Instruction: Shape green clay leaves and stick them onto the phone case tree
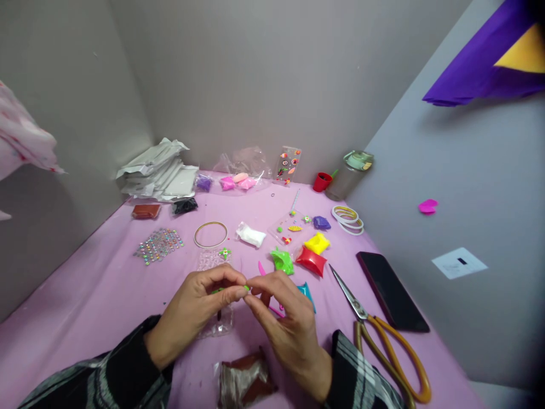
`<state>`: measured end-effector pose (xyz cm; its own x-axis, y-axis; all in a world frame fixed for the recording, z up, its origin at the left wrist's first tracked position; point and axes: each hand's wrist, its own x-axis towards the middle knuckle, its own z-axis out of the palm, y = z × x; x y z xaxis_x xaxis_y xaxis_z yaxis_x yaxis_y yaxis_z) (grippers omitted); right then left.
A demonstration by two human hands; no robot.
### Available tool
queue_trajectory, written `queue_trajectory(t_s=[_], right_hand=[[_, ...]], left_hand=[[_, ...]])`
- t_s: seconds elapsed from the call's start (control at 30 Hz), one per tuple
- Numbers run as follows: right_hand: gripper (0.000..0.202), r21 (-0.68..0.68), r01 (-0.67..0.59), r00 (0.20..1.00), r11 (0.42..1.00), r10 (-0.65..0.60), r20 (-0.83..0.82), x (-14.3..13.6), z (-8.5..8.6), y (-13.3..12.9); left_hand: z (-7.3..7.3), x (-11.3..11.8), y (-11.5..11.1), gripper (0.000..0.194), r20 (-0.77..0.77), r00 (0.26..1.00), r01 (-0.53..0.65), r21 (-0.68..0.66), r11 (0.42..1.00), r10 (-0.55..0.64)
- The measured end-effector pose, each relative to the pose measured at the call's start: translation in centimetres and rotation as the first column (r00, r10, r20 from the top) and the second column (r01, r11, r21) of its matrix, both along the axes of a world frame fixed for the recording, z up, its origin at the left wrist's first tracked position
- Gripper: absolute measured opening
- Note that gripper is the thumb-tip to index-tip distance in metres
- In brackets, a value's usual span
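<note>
In front of my chest, my left hand (204, 298) pinches a small piece of green clay (246, 288) between thumb and fingertips. The fingertips of my right hand (287, 318) are closed at the same piece from the other side. Under my left hand lies a clear phone case (219, 328), partly covered; a green and white clay flower (225, 253) sits at its far end. Just beyond my right hand is an opened-looking packet of green clay (283, 262). Pink plastic tools (261, 268) and a teal packet (307, 296) show partly behind the right fingers.
Red clay (311, 261), yellow clay (317, 243) and white clay (251, 234) packets lie mid-table. Scissors (361, 312) and a phone (392, 291) are at right. A brown packet (247, 382) lies nearest me. Rhinestones (159, 245), a bangle (210, 234) and silvery pouches (157, 170) are at left.
</note>
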<state>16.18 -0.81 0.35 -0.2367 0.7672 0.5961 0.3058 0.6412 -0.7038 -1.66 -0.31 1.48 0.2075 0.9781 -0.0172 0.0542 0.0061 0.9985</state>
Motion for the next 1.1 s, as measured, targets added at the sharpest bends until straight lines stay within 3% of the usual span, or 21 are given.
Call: queue_trajectory(t_s=[1.1], right_hand=[[0.011,0.009,-0.005,1.0,1.0,0.005,0.0,0.31,0.39,0.18]], left_hand=[[0.0,-0.04,0.12,0.019,-0.016,0.999,0.051,-0.055,0.997,-0.052]])
